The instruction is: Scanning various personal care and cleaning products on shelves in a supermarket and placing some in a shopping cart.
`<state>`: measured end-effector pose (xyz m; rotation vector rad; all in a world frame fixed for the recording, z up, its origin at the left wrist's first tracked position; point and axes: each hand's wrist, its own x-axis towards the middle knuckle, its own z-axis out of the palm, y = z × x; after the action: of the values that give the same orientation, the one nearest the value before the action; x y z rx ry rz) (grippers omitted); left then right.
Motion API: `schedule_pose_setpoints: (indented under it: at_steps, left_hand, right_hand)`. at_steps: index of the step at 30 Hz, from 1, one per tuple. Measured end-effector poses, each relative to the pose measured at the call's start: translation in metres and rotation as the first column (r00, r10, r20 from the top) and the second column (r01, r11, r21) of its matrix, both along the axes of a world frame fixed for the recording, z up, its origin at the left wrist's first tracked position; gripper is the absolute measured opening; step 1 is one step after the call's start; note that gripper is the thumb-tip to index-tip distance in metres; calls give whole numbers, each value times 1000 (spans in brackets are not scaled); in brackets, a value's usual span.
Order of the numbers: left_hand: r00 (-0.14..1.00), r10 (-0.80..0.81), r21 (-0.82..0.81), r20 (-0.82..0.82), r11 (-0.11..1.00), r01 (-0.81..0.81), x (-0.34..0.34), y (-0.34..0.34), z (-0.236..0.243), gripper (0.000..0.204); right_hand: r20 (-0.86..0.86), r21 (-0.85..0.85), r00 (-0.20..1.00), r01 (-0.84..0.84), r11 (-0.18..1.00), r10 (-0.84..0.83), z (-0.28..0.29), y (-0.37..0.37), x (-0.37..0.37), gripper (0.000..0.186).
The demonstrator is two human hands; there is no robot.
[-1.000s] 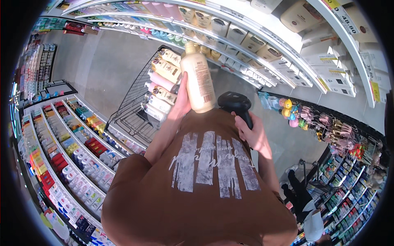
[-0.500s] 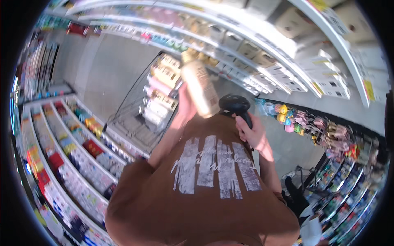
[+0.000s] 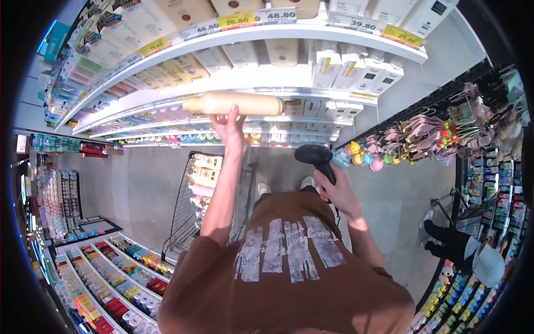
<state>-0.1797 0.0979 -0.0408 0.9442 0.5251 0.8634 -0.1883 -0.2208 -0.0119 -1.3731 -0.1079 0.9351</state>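
Observation:
My left hand [image 3: 229,129] grips a cream pump-style bottle [image 3: 245,103], raised sideways with its top to the left, in front of the white shelving [image 3: 261,32] that carries rows of cream and white bottles and price tags. Whether the bottle touches a shelf I cannot tell. Lower and to the right, my right hand [image 3: 332,189] is closed around the handle of a black handheld scanner [image 3: 310,154]. Below my left hand stands a wire shopping cart [image 3: 173,222] holding several cream and pink bottles [image 3: 203,175].
A rack of hanging plush and pink accessories [image 3: 400,131] runs along the right. A person in dark trousers and a light top [image 3: 445,242] stands at the lower right by another cart. Curved shelves of colourful goods [image 3: 119,267] fill the lower left; my feet show on the grey floor.
The view has turned toward the shelving. My left hand has raised the bottle and tipped it from upright to sideways. The scanner stays in my right hand.

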Motion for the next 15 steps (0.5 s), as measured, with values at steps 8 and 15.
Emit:
schedule_pose_setpoints:
  at_steps: [8,15]
  left_hand:
    - [955,290,458,-55,858,-234,117,-41,19,87]
    - [933,309,623,-183,771,-133,154,-65,22,95]
  right_hand:
    - [-67,3,994,92,996,-91,-13,-49,-7,26]
    - [-67,-17,993,93,995,-94,-22,-66,5,28]
